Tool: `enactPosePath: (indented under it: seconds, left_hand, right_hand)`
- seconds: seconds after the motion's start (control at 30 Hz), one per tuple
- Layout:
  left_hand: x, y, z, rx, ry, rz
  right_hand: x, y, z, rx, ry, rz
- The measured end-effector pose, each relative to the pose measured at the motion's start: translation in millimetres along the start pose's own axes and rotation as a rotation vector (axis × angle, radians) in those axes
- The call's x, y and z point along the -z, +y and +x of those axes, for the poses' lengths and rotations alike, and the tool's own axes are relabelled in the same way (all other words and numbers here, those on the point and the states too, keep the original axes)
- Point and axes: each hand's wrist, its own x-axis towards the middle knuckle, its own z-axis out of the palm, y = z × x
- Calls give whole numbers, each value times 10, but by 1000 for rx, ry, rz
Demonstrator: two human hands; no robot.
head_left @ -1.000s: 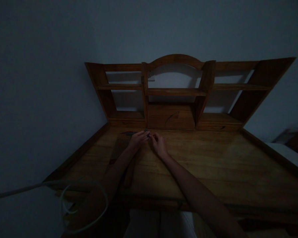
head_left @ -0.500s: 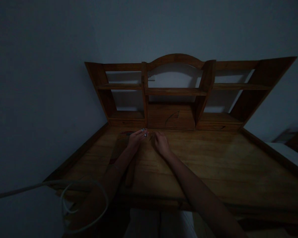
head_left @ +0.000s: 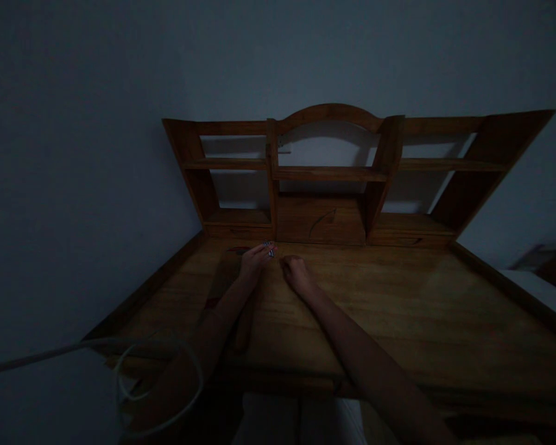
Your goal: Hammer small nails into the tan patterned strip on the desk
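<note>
My left hand [head_left: 254, 258] is above the back middle of the wooden desk, its fingers closed on a small black-and-white striped thing [head_left: 271, 252] whose kind is too small and dim to tell. Just to the right, my right hand [head_left: 297, 273] is curled with its fingertips turned toward the left hand. Whatever those fingers hold, if anything, is hidden in the dark. A narrow gap separates the two hands. Under my left forearm lies a flat dark thing with red patches [head_left: 225, 275], and beside it a brown bar-like piece [head_left: 243, 327], both partly covered by the arm.
A wooden shelf unit [head_left: 328, 175] with open compartments and small drawers stands along the back of the desk [head_left: 398, 309]. A pale cable [head_left: 50, 356] loops across the lower left, in front of my left arm. The room is dim.
My right hand has come slightly lower and nearer to me, and its fingers look more curled. The left hand stays almost in place with the striped thing. The view has shifted slightly.
</note>
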Motion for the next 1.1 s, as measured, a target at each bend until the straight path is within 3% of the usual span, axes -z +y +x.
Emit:
enactPosePath:
  seconds: [0.13,0.43,0.67,0.87,1.1]
  left_hand:
    - [-3,27,-51,-20,-48,-30]
    - [19,-27,31,25,5,10]
    - [64,-43,30,-2,-44,4]
    - [66,-53,42,4,-40,13]
    - [55,-69,48,4,-30,29]
  right_hand:
    - [4,17,13,-32,41,-25]
    - [29,5,3,-65,93,-24]
    - [44,34,-4,-212,157,-110]
    - [71,19,-9,-267,106,-206]
    - [177,-148,-33,-206,-2,-312]
